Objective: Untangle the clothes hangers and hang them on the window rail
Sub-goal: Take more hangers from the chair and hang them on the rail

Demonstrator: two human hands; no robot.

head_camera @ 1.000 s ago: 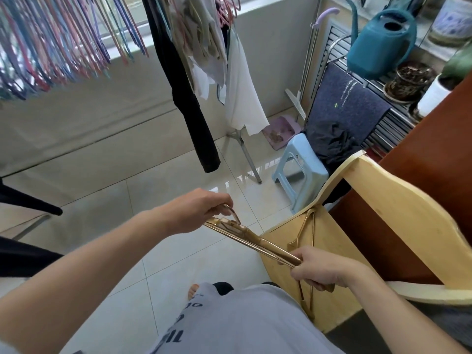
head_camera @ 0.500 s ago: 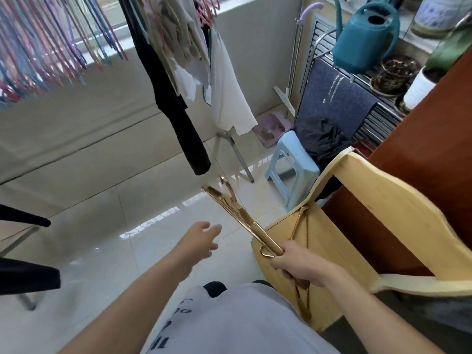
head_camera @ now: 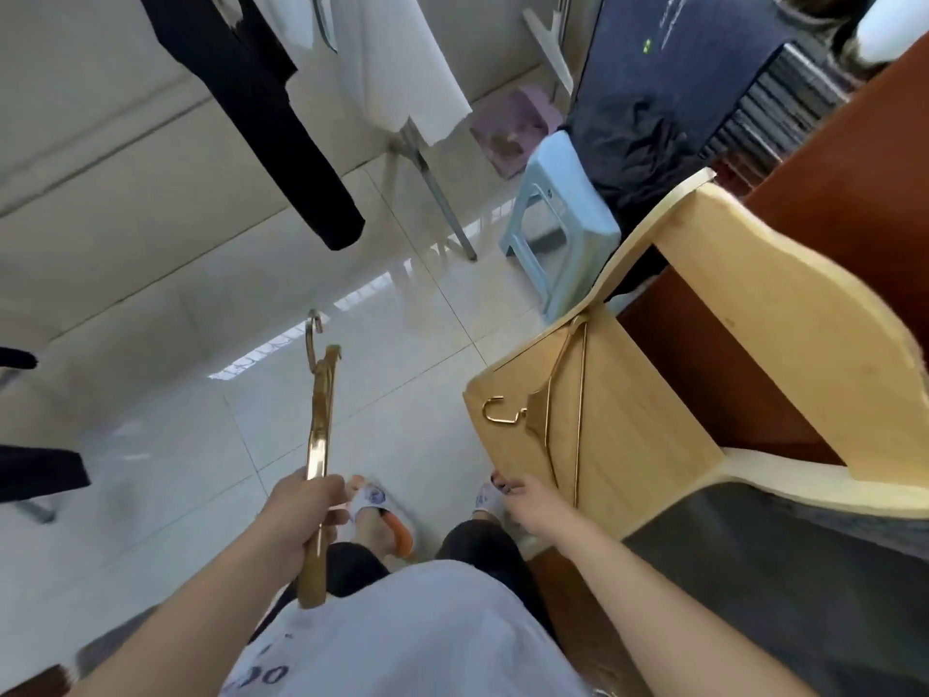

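Note:
My left hand [head_camera: 301, 505] grips a gold clothes hanger [head_camera: 319, 425] by one end. It is seen edge-on and points away from me over the floor, hook [head_camera: 312, 334] at the far end. A second thin gold hanger [head_camera: 578, 394] lies flat on the wooden chair seat [head_camera: 633, 445], its hook towards the left edge. My right hand [head_camera: 533, 510] is at the seat's front edge, beside that hanger's near end, fingers loose and holding nothing that I can see. The window rail is out of view.
A black garment [head_camera: 281, 128] and a white one [head_camera: 402, 67] hang from above on a rack with metal legs [head_camera: 437, 193]. A pale blue stool [head_camera: 563, 208] stands beyond the chair. A red-brown cabinet [head_camera: 829, 203] is at the right. My sandalled feet [head_camera: 382, 510] are on the tiled floor.
The gold hanger passed from my right hand to my left and swung to the left. My right hand let go and dropped to the chair seat's edge. The view tilted down.

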